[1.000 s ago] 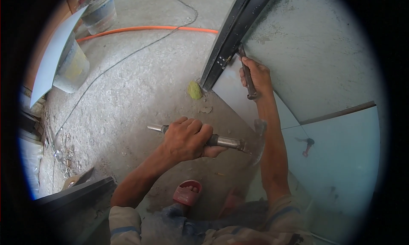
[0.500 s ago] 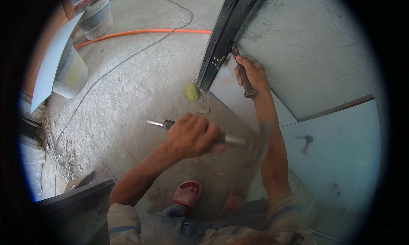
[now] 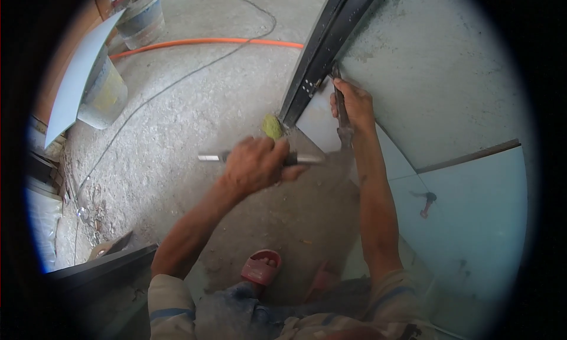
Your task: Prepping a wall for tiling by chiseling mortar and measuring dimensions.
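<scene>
My left hand (image 3: 257,163) grips a steel-handled hammer (image 3: 208,157) crosswise, its head blurred by motion near the end of the tool in my other hand. My right hand (image 3: 354,103) is closed round a dark metal chisel (image 3: 344,124), whose tip meets the foot of a black door frame (image 3: 319,65). A pale panel (image 3: 316,121) lies under that hand beside the frame, and a yellow-green lump (image 3: 271,127) sits by the frame's lower end.
An orange hose (image 3: 224,40) and a dark cord cross the concrete floor (image 3: 165,139). Buckets (image 3: 100,103) and a leaning white sheet (image 3: 77,74) are at the left. At the right are a grey wall (image 3: 449,74) and pale bluish panels (image 3: 466,204); a dark channel (image 3: 100,263) is at lower left.
My left hand and the hammer have risen in the picture toward the chisel's end. My right hand and the chisel hold the same place against the frame.
</scene>
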